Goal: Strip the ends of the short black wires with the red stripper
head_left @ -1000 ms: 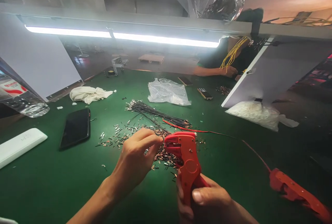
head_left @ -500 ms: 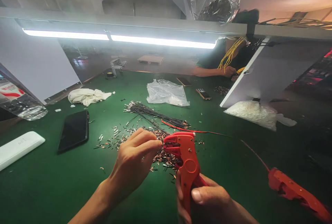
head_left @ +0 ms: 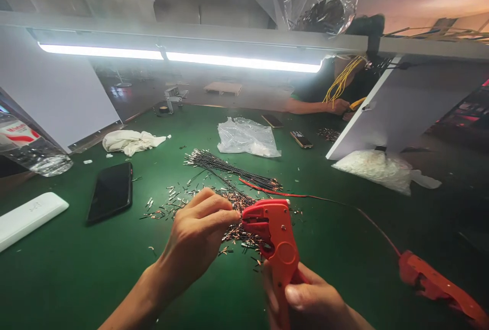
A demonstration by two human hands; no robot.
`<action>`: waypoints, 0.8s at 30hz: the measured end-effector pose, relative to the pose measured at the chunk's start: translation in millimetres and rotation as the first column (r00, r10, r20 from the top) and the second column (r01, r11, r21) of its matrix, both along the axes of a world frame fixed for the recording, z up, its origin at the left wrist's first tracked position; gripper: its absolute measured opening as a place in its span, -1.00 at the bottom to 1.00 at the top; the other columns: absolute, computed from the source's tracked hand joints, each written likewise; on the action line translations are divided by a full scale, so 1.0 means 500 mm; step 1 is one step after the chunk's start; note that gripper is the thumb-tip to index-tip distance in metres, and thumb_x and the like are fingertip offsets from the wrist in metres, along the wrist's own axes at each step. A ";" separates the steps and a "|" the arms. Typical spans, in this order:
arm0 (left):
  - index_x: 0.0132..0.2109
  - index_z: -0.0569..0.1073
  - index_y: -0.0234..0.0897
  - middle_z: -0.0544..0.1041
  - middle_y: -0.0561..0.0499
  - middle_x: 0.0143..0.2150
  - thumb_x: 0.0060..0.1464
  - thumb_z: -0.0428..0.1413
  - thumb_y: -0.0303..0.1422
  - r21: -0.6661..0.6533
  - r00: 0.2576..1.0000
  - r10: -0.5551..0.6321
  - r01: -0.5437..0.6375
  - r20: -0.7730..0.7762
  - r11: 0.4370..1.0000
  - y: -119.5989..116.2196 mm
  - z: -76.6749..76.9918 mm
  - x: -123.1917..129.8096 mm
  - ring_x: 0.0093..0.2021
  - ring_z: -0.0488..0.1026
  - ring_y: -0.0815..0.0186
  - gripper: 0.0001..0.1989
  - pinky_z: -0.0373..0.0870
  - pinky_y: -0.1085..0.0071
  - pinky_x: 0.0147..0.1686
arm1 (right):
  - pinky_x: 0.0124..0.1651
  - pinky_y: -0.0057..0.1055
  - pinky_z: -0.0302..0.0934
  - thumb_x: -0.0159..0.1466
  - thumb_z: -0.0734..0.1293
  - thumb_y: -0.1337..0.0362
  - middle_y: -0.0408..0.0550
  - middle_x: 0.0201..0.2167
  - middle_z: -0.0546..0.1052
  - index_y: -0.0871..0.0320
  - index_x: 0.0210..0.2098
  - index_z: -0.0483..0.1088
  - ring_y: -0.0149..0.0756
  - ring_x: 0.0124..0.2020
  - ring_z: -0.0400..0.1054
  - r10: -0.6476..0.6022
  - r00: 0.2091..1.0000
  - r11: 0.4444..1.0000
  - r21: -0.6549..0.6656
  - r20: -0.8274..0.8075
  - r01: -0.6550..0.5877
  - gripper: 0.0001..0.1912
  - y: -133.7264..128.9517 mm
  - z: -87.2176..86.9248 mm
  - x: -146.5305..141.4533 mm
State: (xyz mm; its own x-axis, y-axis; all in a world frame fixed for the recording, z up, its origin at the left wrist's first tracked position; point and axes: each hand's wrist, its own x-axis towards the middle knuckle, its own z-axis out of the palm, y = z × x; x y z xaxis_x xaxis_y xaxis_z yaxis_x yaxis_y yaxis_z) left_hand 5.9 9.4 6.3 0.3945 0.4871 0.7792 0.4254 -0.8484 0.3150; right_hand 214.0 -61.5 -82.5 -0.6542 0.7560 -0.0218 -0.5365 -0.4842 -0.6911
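Observation:
Centre front, my right hand (head_left: 315, 297) is wrapped around the handle of a red wire stripper (head_left: 284, 253), which stands upright with its jaws facing left. My left hand (head_left: 202, 228) has thumb and forefinger pinched together at the mouth of those jaws. A thin black wire appears to be in the pinch, mostly hidden by the fingers. Behind the hands lies a bundle of black wires (head_left: 229, 167) with bright ends. Many short cut bits of wire and insulation (head_left: 248, 238) are scattered below and around the stripper's head.
A red cord (head_left: 305, 196) runs right to a second red stripper (head_left: 439, 281). On the left are a black phone (head_left: 110, 192), a white power bank (head_left: 32, 220), a cloth (head_left: 132, 141) and a bottle (head_left: 30, 146). Plastic bags (head_left: 248, 136) lie behind. Across the table, a person handles yellow wires.
The view has shifted slightly, moving the scene a little right. The stripper sits slightly lower and the fingers of my right hand have moved on its handle. My left hand stays at the jaws.

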 end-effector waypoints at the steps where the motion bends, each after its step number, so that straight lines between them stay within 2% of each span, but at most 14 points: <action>1: -0.27 0.50 -0.27 0.53 0.03 -0.40 0.11 0.14 -0.64 -0.013 1.000 0.004 -0.004 0.001 1.000 0.000 -0.001 -0.001 -0.38 0.35 0.38 -0.82 0.34 0.47 -0.44 | -0.46 -0.46 0.12 0.12 0.39 0.02 -0.10 -0.59 0.40 0.25 -0.39 0.34 -0.41 -0.60 0.24 0.000 1.000 1.000 0.010 0.002 0.000 -0.62 -0.001 0.001 -0.001; 6: -0.27 0.49 -0.27 0.50 0.08 -0.49 0.16 0.12 -0.58 -0.069 0.998 0.048 -0.050 -0.032 0.996 0.004 -0.012 -0.006 -0.47 0.34 0.41 -0.87 0.30 0.48 -0.48 | -0.42 -0.43 0.05 0.14 0.40 0.00 -0.15 -0.58 0.34 0.22 -0.35 0.33 -0.39 -0.54 0.22 0.042 0.997 0.999 0.021 0.069 -0.043 -0.62 -0.001 0.033 -0.010; 10: -0.27 0.50 -0.27 0.50 0.09 -0.49 0.20 0.11 -0.50 -0.048 0.992 0.088 -0.093 -0.093 0.995 0.014 -0.018 -0.011 -0.47 0.35 0.41 -0.90 0.32 0.46 -0.44 | -0.43 -0.45 -0.01 0.15 0.42 0.04 -0.17 -0.59 0.32 0.23 -0.38 0.32 -0.41 -0.53 0.20 0.025 0.994 1.000 0.013 0.104 -0.026 -0.64 -0.008 0.052 -0.016; 14: -0.26 0.52 -0.27 0.48 0.08 -0.50 0.23 0.08 -0.48 -0.038 0.975 0.101 -0.111 -0.197 0.993 0.020 -0.022 -0.019 -0.47 0.34 0.39 -0.87 0.30 0.46 -0.45 | -0.45 -0.46 -0.03 0.12 0.44 0.12 -0.19 -0.60 0.30 0.24 -0.35 0.31 -0.46 -0.57 0.16 -0.001 0.996 0.997 -0.080 0.084 0.008 -0.67 -0.017 0.045 -0.017; 17: -0.24 0.53 -0.27 0.46 0.07 -0.48 0.24 0.06 -0.48 -0.076 0.967 0.094 -0.114 -0.237 0.991 0.022 -0.027 -0.026 -0.47 0.35 0.40 -0.84 0.30 0.49 -0.47 | -0.45 -0.46 -0.04 0.10 0.44 0.15 -0.21 -0.61 0.30 0.23 -0.36 0.31 -0.46 -0.58 0.14 0.006 0.998 0.996 -0.084 0.068 0.000 -0.69 -0.017 0.038 -0.018; 24: -0.19 0.56 -0.23 0.47 0.07 -0.45 0.24 0.05 -0.48 -0.196 0.971 0.002 -0.051 -0.240 0.979 0.025 -0.030 -0.031 -0.47 0.37 0.43 -0.82 0.31 0.53 -0.49 | -0.46 -0.46 -0.05 0.07 0.43 0.23 -0.23 -0.62 0.27 0.21 -0.37 0.32 -0.48 -0.59 0.09 0.041 0.999 0.992 -0.118 -0.011 -0.042 -0.75 -0.012 0.043 -0.020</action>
